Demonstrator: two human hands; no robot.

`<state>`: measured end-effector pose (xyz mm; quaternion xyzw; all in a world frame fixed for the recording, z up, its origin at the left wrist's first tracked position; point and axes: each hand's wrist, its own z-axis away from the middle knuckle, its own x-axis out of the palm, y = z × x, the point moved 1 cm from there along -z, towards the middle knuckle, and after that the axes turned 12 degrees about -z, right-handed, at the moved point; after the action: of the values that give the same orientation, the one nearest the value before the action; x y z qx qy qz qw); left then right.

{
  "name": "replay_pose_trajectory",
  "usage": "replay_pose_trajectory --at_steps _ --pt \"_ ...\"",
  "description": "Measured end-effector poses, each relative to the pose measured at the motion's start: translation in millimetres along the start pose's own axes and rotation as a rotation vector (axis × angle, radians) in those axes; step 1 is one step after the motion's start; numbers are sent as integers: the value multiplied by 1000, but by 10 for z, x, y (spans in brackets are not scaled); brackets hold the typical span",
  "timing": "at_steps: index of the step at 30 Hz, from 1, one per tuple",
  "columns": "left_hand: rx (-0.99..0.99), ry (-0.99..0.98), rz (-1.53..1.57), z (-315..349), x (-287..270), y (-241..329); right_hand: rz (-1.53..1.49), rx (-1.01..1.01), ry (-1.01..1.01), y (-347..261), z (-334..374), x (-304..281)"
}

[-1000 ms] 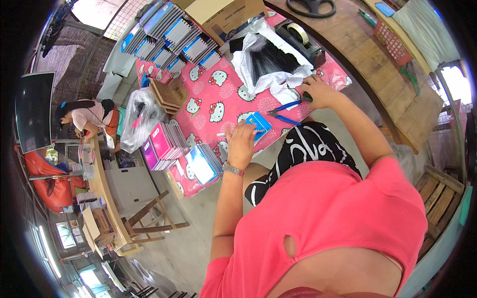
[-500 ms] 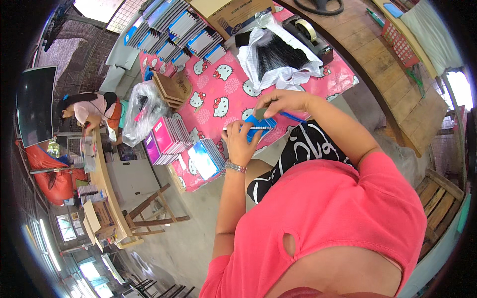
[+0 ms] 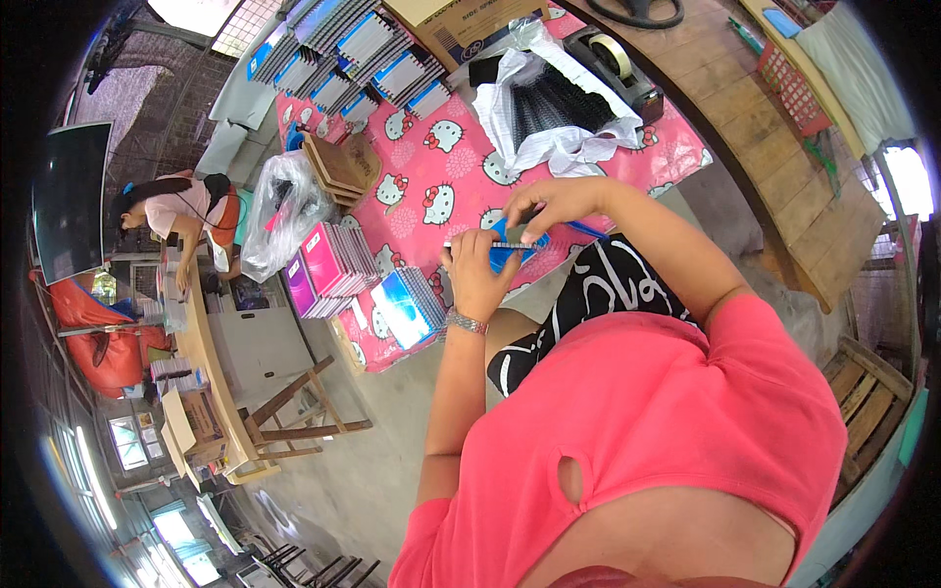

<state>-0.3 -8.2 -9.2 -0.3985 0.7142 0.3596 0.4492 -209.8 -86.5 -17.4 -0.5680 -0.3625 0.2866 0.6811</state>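
Observation:
A blue spiral-bound notebook (image 3: 512, 257) lies at the near edge of the pink table, its white-and-dark coil running across between my hands. My left hand (image 3: 476, 271) grips its left end, fingers over the coil and thumb below. My right hand (image 3: 561, 203) is curled above the right part of the coil, thumb and forefinger bent towards it. From under that hand sticks out a slim blue handle (image 3: 588, 229); whatever it belongs to is hidden. Beside my left wrist stands a stack of blue-covered spiral notebooks (image 3: 410, 306).
Purple-pink notebooks (image 3: 330, 271) stand stacked at the left, near a clear plastic bag (image 3: 284, 218) and wooden pieces (image 3: 338, 169). Further back are more notebook stacks (image 3: 368, 49), a cardboard box (image 3: 466, 29), black coils in white wrapping (image 3: 554, 108) and a tape dispenser (image 3: 618, 73). A person (image 3: 181, 211) bends over another table.
The notebook's coil has turned to lie more level, and my right fingers have come down closer to it. My left hand has barely moved. The other person's arm has shifted.

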Motion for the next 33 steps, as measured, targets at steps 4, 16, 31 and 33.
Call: replay_pose_trajectory --at_steps 4,16,31,33 --pt "-8 69 94 2 -9 -133 72 -119 3 -30 -55 -28" --pt "-171 -48 458 89 72 -467 -64 5 -8 -18 -320 18" --pt "-560 62 897 320 252 -499 1180 110 925 566 1343 -478" --pt "-577 62 843 359 234 -517 1305 -33 989 431 1177 -253"
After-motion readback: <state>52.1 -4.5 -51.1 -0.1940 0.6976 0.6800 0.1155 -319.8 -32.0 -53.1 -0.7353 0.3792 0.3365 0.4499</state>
